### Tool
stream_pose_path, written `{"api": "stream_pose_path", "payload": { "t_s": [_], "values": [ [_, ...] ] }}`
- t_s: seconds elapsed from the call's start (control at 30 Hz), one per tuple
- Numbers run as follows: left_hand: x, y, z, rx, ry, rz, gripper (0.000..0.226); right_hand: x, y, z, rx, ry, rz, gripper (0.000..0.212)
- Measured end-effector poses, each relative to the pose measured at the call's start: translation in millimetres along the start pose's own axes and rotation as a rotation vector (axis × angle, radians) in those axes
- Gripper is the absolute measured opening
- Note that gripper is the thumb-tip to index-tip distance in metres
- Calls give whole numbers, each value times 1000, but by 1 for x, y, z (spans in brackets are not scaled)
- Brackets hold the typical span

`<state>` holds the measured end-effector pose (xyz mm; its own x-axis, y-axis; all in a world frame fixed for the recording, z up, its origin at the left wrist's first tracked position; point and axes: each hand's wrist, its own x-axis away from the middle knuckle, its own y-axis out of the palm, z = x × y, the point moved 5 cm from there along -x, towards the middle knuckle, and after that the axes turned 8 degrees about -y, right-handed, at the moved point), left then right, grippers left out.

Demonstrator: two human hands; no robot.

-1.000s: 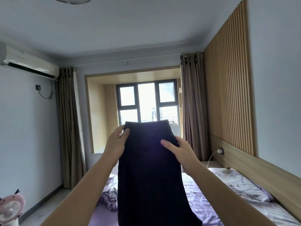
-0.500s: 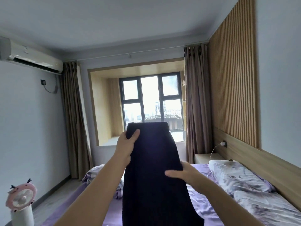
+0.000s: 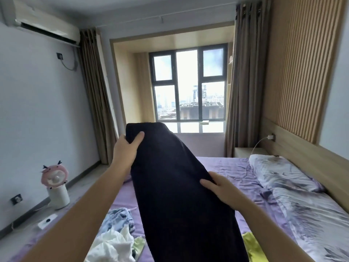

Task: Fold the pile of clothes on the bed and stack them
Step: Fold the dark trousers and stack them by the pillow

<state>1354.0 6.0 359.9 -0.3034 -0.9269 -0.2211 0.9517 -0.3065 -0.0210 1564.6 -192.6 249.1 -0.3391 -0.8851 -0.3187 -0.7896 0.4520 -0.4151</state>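
Observation:
I hold a long dark navy garment (image 3: 175,186) up in the air over the purple bed (image 3: 236,167). My left hand (image 3: 126,150) grips its top left corner, thumb on the front. My right hand (image 3: 224,188) grips the garment's right edge about halfway down. The cloth hangs down past the bottom of the view. Under it on the bed lie unfolded clothes: a white piece (image 3: 113,244), a blue patterned piece (image 3: 119,218) and a yellow-green piece (image 3: 253,246).
A floral pillow (image 3: 279,173) and matching quilt (image 3: 311,220) lie along the wooden headboard at the right. A pink fan (image 3: 54,176) stands on the floor at the left, beside a power strip (image 3: 47,221). A charger cable (image 3: 245,171) trails onto the sheet.
The view has tipped down, showing the bed and loose clothes. My right hand slid from the garment's top corner down its right edge. Both hands have lowered.

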Motion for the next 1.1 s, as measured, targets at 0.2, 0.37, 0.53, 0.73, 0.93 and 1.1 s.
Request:
{"api": "stream_pose_path", "payload": {
  "t_s": [0.2, 0.37, 0.53, 0.73, 0.93, 1.1],
  "values": [
    [53, -26, -119, 173, -270, -13, 12, 40, 13, 23, 23, 165, -291, 15],
    [104, -30, -217, 177, -607, -5, 20, 61, 36, 44, -134, 424, -575, 21],
    [152, -68, -293, 212, -797, 117, 18, 54, 90, 87, -180, 551, -690, 12],
    [188, -160, -373, 237, -927, 351, 18, 49, 224, 173, 331, 372, -792, 19],
    [174, -204, -440, 340, -1024, 371, 25, 53, 320, 244, 416, 422, -734, 8],
    [128, -227, -479, 274, -1004, 167, 33, 32, 351, 290, 349, 528, -620, 11]
  ]
}}
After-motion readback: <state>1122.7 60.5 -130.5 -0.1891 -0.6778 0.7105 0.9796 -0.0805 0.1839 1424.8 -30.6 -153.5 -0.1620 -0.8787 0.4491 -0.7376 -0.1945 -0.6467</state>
